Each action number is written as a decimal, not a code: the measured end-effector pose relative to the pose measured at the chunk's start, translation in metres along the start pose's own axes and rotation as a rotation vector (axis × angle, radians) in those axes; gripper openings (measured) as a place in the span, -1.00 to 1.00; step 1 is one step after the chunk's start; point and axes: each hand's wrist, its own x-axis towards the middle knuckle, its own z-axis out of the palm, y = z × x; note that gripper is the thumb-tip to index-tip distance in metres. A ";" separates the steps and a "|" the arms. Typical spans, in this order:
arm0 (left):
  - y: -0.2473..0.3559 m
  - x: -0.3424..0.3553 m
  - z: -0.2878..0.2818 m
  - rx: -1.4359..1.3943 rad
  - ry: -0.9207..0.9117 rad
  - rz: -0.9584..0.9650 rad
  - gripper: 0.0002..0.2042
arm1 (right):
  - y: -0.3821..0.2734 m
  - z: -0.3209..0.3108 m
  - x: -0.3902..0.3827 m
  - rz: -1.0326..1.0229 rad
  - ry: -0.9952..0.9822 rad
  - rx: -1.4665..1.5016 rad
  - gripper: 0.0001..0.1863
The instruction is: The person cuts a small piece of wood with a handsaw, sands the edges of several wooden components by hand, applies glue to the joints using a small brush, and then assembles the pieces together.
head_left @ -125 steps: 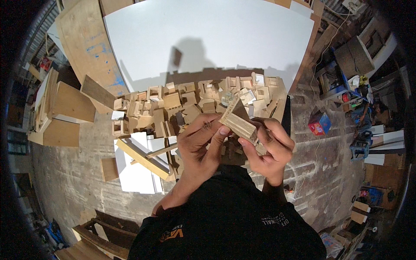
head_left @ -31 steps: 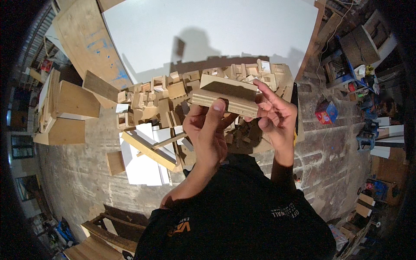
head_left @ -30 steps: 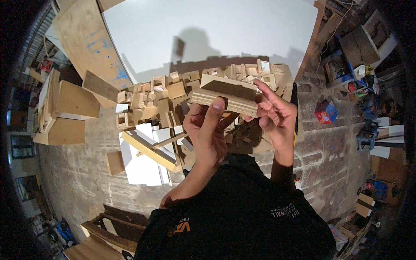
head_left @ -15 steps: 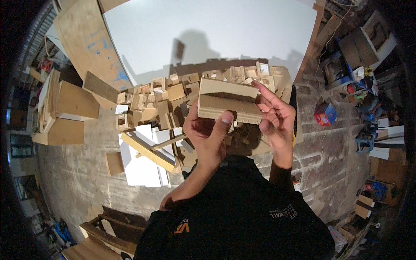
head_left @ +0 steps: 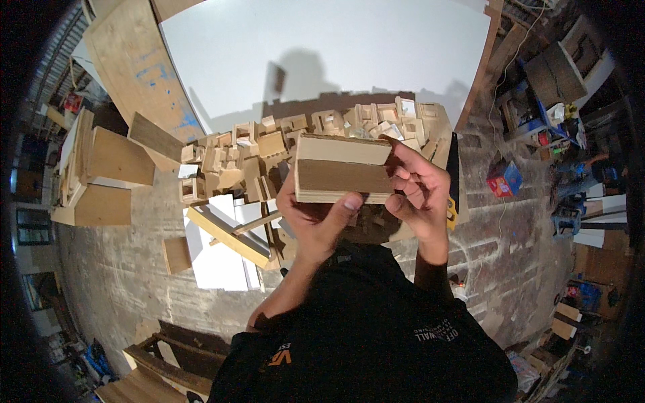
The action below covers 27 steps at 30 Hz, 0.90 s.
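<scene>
Over the cluttered work surface, both hands hold up a small box-like piece of layered wooden board (head_left: 344,178), with a pale strip along its top part and a brown face below. My left hand (head_left: 310,215) wraps round its left end, the thumb pressed against the lower front edge. At the right end, my right hand (head_left: 423,191) is closed on the piece, its index finger at the upper corner and its thumb by the lower edge. Fingers behind the piece are hidden. Beyond it lie several small wooden box pieces (head_left: 271,144).
A large white board (head_left: 390,47) stands at the back, with shadows on it. A yellow-edged wooden strip (head_left: 227,235) lies over white sheets (head_left: 225,272) at the left. A yellow-handled saw (head_left: 452,212) is by my right wrist. A red and blue box (head_left: 504,178) sits on the floor.
The wooden piece has shifted slightly left and turned, so its left end and front face show more squarely. Both hands moved with it, and the right fingers closed in on its right end.
</scene>
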 end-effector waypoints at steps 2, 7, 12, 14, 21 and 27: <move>-0.003 0.000 -0.008 0.019 0.081 -0.028 -0.52 | -0.008 -0.005 0.007 0.056 -0.032 -0.002 -0.29; -0.005 0.007 -0.045 -0.127 0.154 0.003 -0.53 | -0.004 -0.036 0.016 0.114 0.187 -0.281 -0.50; 0.001 -0.005 -0.067 -0.195 0.323 -0.067 -0.46 | 0.074 -0.116 -0.010 0.362 0.196 -0.671 -0.73; -0.002 -0.016 -0.084 -0.132 0.287 -0.055 -0.45 | 0.118 -0.142 -0.032 0.395 0.051 -1.026 -0.82; -0.011 -0.045 -0.135 -0.146 0.258 -0.137 -0.29 | 0.244 -0.186 -0.119 0.538 -0.196 -1.192 -0.74; -0.010 -0.056 -0.136 -0.128 0.272 -0.138 -0.26 | 0.312 -0.188 -0.160 0.184 -0.096 -1.250 -0.67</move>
